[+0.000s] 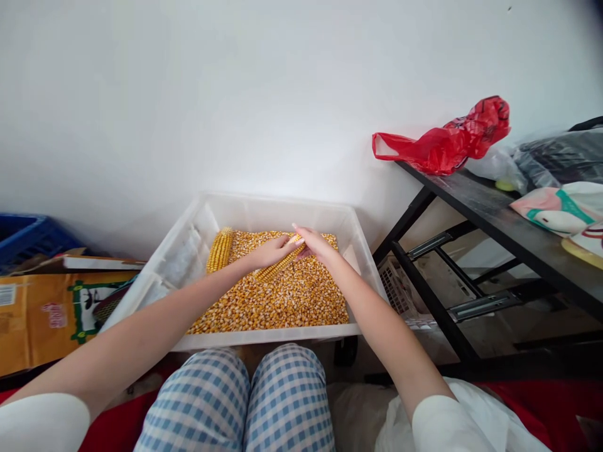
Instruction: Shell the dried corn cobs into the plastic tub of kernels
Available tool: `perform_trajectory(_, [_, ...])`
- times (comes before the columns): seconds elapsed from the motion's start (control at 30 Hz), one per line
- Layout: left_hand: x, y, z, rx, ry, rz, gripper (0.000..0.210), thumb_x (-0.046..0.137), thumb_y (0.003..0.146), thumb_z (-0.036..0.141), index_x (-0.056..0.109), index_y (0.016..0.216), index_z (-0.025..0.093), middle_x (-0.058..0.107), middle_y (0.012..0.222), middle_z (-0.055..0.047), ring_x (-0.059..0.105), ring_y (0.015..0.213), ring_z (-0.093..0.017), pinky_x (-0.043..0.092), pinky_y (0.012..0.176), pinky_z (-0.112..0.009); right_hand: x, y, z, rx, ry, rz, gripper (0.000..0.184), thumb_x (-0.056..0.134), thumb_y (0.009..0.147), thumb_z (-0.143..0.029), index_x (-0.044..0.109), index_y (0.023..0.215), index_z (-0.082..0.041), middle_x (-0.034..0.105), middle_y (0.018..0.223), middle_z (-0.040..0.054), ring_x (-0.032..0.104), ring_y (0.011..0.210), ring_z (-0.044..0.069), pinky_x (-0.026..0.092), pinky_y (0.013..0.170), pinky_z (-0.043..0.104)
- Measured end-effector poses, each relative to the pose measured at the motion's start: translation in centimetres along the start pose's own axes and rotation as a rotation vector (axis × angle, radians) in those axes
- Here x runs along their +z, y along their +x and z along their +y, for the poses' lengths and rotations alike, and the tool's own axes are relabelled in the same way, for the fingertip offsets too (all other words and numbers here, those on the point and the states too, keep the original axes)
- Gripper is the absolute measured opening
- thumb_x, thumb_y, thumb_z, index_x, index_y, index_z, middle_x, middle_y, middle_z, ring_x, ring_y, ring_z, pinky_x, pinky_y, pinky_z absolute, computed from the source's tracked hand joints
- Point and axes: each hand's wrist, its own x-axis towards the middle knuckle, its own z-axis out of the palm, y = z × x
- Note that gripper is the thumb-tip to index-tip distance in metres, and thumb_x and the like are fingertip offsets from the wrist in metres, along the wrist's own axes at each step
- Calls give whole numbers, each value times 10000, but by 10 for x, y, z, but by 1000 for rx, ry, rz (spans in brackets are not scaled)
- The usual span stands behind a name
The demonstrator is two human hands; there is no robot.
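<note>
Both of my hands meet over a white plastic bin (277, 337) that holds a thick layer of loose corn kernels (287, 307). Between them is a yellow ear of corn (274, 270), tilted with its lower end toward the left. My left hand (274, 250) is closed round the upper part of the ear. My right hand (314, 243) closes on its upper right end, with the fingertips against the left hand's. A second ear of corn (219, 251) rests on the kernels at the bin's left side.
A black metal-framed table (475, 201) stands to the right, with a red plastic bag (443, 147) on its near corner. At left lie an orange cardboard box (42, 320) and a blue crate (38, 235). The white wall (282, 94) rises right behind the bin.
</note>
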Motion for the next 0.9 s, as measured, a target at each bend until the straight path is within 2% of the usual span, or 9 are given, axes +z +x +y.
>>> perform_trajectory(0.2, [12, -2, -3, -52, -50, 31, 596, 214, 830, 601, 578, 928, 139, 627, 948, -71, 557, 873, -209, 385, 831, -314, 1, 4, 5, 59, -17, -30, 383, 476, 787, -532, 542, 850, -160, 568, 555, 5, 526, 405, 116, 471, 397, 249])
perform_trajectory(0.43, [15, 1, -1, -32, -42, 20, 670, 167, 839, 597, 595, 1050, 127, 613, 1119, -84, 550, 999, -229, 357, 911, -308, -3, 7, 4, 120, -17, -99, 400, 408, 824, -531, 544, 858, -156, 556, 540, -1, 526, 398, 121, 470, 405, 251])
perform_trajectory(0.63, [17, -2, 2, -64, -92, 15, 726, 155, 840, 607, 529, 1207, 105, 513, 1269, -112, 442, 1189, -247, 272, 1012, -326, -4, 5, 6, 111, -78, -116, 411, 388, 822, -543, 540, 850, -161, 571, 523, 7, 524, 373, 127, 436, 366, 235])
perform_trajectory(0.73, [18, 0, 1, -99, -122, 8, 746, 159, 827, 629, 543, 1198, 107, 506, 1274, -110, 428, 1202, -257, 270, 1018, -339, -4, 6, 8, 89, -123, -89, 401, 377, 829, -531, 537, 858, -164, 563, 502, 7, 520, 361, 137, 431, 355, 248])
perform_trajectory(0.9, [17, 0, 2, -113, -160, 34, 733, 180, 808, 652, 615, 1086, 131, 602, 1154, -86, 513, 1098, -259, 338, 965, -327, -2, 11, 16, 28, -226, 1, 408, 338, 843, -504, 552, 842, -156, 552, 473, 23, 518, 354, 150, 419, 352, 255])
